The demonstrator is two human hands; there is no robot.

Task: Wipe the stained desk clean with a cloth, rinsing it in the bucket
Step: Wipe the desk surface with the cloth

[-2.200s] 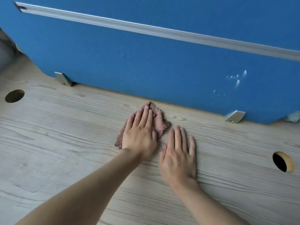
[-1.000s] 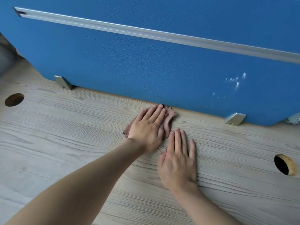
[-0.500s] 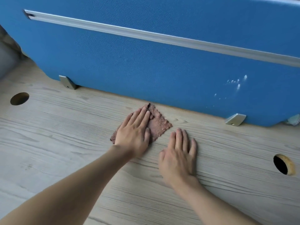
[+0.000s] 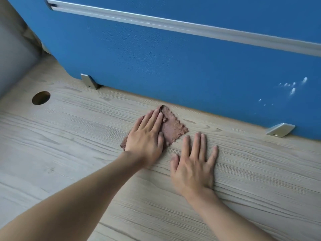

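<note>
The left hand [image 4: 145, 141] is lying flat, fingers straight, pressing on a brownish cloth [image 4: 171, 130] spread on the bench [image 4: 69, 162]. The right hand [image 4: 193, 164] is resting palm down just beside it, fingers slightly spread, holding nothing. The cloth is sitting near the foot of a blue partition [image 4: 173, 66], between two metal brackets [image 4: 89, 81], [image 4: 279, 129]. A round cable hole [image 4: 41, 97] is showing far left.

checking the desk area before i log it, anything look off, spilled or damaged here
White specks are spattered low on the right of the blue partition, above the right metal bracket, like dried splashes or scuffs. The cloth lies spread under the left hand; the desk shows no plain stain or damage.
</note>
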